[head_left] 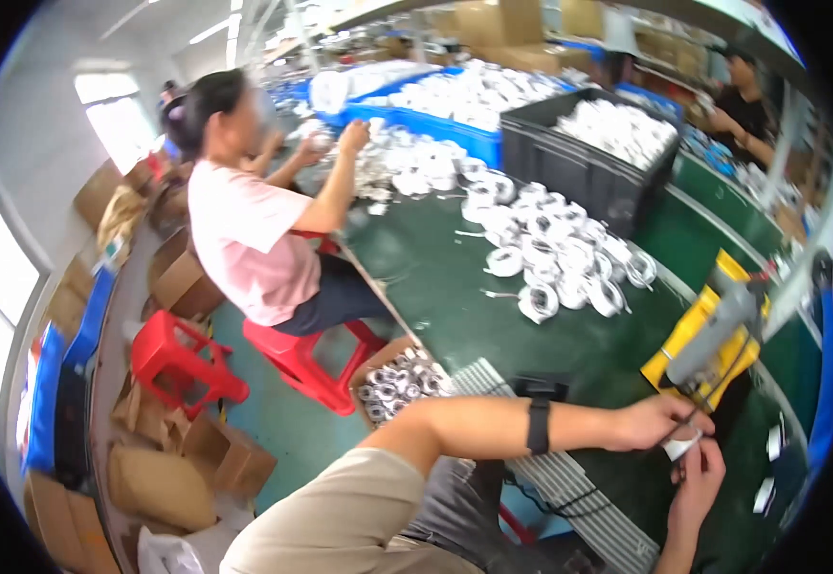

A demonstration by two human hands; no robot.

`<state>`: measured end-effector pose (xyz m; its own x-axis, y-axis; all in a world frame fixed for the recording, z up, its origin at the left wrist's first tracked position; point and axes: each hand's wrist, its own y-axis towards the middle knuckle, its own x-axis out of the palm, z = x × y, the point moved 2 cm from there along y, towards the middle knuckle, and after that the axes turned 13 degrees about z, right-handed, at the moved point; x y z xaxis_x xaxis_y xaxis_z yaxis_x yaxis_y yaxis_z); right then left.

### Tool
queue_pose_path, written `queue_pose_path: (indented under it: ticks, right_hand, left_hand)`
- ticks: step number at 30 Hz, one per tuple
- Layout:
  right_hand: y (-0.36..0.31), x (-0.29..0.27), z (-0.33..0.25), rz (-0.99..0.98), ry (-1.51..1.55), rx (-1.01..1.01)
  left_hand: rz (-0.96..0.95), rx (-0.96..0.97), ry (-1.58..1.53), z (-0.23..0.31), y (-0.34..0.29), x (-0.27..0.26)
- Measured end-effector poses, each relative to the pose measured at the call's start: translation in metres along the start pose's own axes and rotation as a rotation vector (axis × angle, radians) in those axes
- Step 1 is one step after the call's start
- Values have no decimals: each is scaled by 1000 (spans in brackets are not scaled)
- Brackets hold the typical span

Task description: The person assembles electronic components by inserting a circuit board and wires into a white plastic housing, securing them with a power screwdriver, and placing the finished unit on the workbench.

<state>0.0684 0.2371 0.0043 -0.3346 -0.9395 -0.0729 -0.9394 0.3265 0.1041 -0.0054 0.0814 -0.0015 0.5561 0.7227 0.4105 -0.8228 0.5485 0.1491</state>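
At the right of the bench, my left hand [651, 424] is closed, its fingertips at a small white piece [681, 444]. Just below, the fingers of my right hand [699, 478] pinch the same piece from the other side. The details of the piece are too small to make out. Right above my hands, a grey tool [718, 335] leans on a yellow stand [667, 362]. A thin dark cord or rod passes from it down toward my left fingers. My left forearm wears a black band [538, 426].
White coiled cables [541, 249] lie heaped on the green bench [416, 253]. Behind stand a black crate [569, 143] and a blue bin [478, 143] of white parts. A carton [364, 402] of small parts sits beside the bench. A co-worker [254, 230] sits at left, near red stools [172, 359].
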Motion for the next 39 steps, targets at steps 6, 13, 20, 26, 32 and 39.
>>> queue_pose_path:
  ticks: [6, 13, 20, 26, 32, 39]
  right_hand:
    - [17, 3, 10, 194, -212, -509]
    - [23, -28, 17, 177, -185, -285]
    - [-9, -1, -27, 2, 11, -168]
    - [-10, 28, -22, 2, 137, -121]
    - [-7, 22, -23, 115, -18, -375]
    - [-8, 20, -20, 148, -131, -564]
  left_hand:
    - [126, 61, 4, 10, 0, -10]
    - [119, 96, -15, 22, -3, -11]
    - [-187, -49, -302, 16, -12, 9]
    - [-111, -113, -312, 24, -21, -8]
    - [-103, -185, -279, 25, -20, 3]
    - [-81, -173, -286, 25, -21, 6]
